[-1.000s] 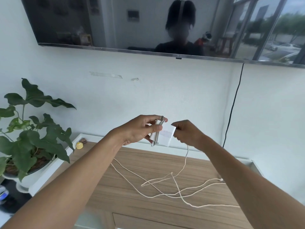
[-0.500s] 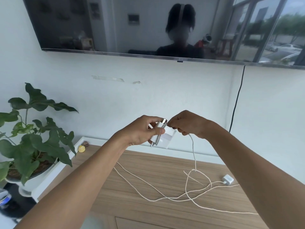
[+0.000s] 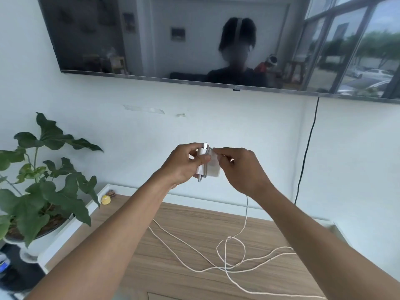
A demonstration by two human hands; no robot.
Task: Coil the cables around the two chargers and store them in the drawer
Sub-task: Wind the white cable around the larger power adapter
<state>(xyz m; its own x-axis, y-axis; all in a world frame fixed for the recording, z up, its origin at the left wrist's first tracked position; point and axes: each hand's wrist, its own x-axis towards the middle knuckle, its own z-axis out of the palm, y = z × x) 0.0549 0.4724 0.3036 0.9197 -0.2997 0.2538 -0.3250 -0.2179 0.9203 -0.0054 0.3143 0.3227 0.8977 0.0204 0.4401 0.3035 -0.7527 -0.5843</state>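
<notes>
The white charger is held in the air above the counter, with turns of cable round it. The left hand grips it, fingers curled. The right hand pinches the cable at its top. Slack cable lies looped on the counter.

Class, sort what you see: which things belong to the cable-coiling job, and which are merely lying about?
Job: white charger, gripped by left hand; white cable, pinched by right hand.
Lying about: potted plant, television, black wall cord, small yellow object.
</notes>
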